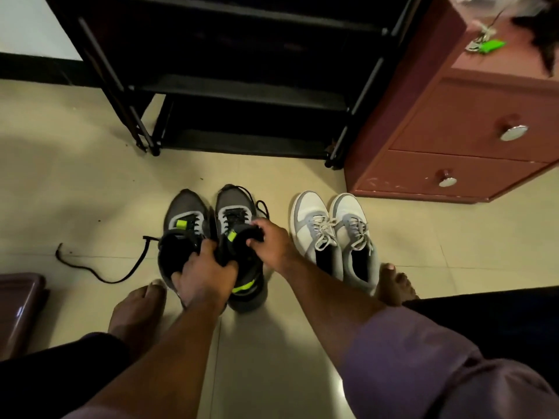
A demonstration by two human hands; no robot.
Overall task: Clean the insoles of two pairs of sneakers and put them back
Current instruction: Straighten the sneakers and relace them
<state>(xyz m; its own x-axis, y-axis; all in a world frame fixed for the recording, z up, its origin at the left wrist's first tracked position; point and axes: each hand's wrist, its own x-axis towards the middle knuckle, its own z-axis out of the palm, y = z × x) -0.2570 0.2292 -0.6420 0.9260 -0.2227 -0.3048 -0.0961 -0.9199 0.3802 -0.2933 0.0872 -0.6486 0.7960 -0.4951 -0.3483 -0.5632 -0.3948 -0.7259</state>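
Two pairs of sneakers stand on the tiled floor. The dark grey pair with neon-green tabs is in the middle: its left shoe (184,216) and its right shoe (234,207). My left hand (202,273) grips the collar of the right dark shoe near its heel. My right hand (270,241) pinches a black insole (246,234) that curls up out of that shoe's opening. The white and grey pair (332,234) stands to the right, laced and untouched.
A black shoe rack (242,86) stands just behind the shoes. A reddish-brown drawer cabinet (453,140) is at the right. A loose black lace (96,270) trails left on the floor. My bare feet (133,316) flank the shoes. A dark maroon object (18,309) sits at the left edge.
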